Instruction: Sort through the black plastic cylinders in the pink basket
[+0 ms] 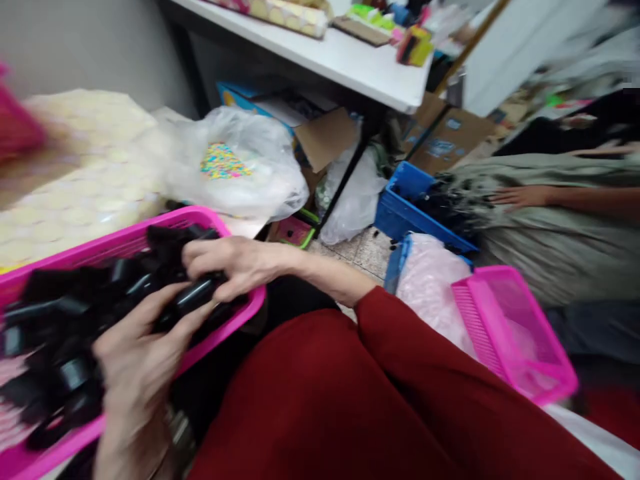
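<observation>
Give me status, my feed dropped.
Both hands, left and right, gripping one black piece. Over pink basket of black pieces. Nothing blocking.

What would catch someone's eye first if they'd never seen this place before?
Probably the bright pink basket at lower left, heaped with glossy black plastic pieces. Over it, the left hand and right hand close together on one black piece, a dark red sleeve filling the foreground. At right sits a second pink basket, beyond it a blue crate, with another person's hand nearby.
</observation>
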